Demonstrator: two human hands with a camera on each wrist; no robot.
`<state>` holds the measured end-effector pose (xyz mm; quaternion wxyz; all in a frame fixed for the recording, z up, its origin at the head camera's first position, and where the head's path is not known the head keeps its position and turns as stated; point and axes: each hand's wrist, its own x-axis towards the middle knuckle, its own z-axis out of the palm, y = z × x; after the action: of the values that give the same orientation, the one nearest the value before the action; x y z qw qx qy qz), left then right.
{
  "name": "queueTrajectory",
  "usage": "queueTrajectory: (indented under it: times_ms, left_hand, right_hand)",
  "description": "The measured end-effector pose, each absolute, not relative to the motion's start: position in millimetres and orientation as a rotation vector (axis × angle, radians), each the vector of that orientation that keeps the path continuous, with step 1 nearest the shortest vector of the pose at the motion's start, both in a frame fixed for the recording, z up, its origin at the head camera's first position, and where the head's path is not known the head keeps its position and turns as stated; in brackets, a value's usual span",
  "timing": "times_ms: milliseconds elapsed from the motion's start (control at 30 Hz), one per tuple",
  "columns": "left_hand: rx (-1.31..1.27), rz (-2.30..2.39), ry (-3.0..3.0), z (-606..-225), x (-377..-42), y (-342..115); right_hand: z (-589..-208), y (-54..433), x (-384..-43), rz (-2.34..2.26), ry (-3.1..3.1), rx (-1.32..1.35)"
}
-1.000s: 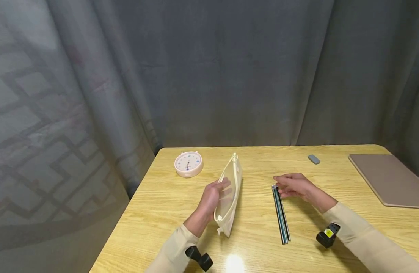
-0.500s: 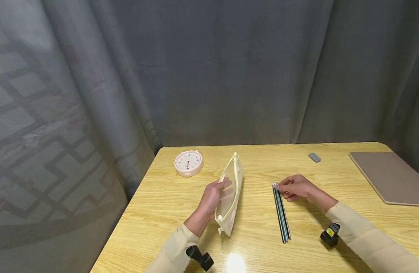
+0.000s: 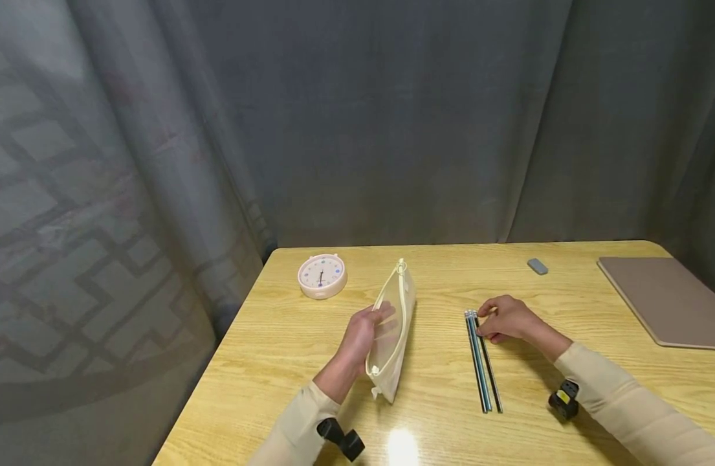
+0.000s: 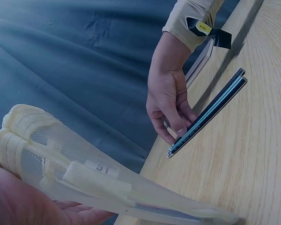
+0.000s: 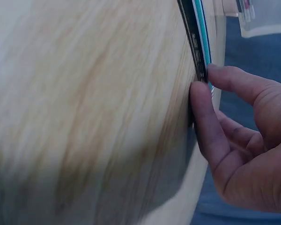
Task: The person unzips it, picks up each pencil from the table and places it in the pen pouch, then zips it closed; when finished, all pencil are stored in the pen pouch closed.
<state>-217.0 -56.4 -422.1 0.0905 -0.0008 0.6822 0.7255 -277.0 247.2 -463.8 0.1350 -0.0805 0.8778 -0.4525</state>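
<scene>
My left hand (image 3: 360,343) holds a cream mesh zip pouch (image 3: 395,336) upright, its zipped mouth gaping and the fingers showing through the mesh. Something dark and striped (image 4: 166,211) shows through the pouch in the left wrist view; its kind is unclear. Right of the pouch, several pencils (image 3: 478,366) lie side by side on the table, black and teal with pale ends. My right hand (image 3: 505,320) pinches the rightmost black pencil (image 5: 193,40) near its far end between thumb and forefinger. That pencil's near end stands slightly apart from the others.
A pink round clock (image 3: 322,276) lies at the back left of the wooden table (image 3: 264,362). At the back right is a small grey eraser-like block (image 3: 537,266). A brown flat notebook-like board (image 3: 666,301) lies at far right. Grey curtains (image 3: 380,129) hang behind.
The right hand has shifted slightly from above the pencils' far ends to the right one, now pinching it. That pencil's near end has swung right. The left hand and pouch stay in place.
</scene>
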Motion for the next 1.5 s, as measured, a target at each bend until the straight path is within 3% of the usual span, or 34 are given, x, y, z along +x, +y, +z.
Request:
queueTrajectory:
  times_ms: [300, 900, 1500]
  left_hand:
    - [-0.013, 2.164, 2.025, -421.1, -216.9, -56.2]
    - [0.001, 2.167, 2.039, -421.2, -215.5, -54.8]
    - [-0.015, 2.145, 2.020, -420.9, -214.6, -47.7]
  right_hand:
    - [-461.1, 248.0, -273.7, -1.250, 2.589, -0.296]
    - [-427.7, 262.2, -291.0, -1.889, 2.178, -0.226]
    - [-378.6, 205.6, -280.4, -2.314, 1.859, -0.264]
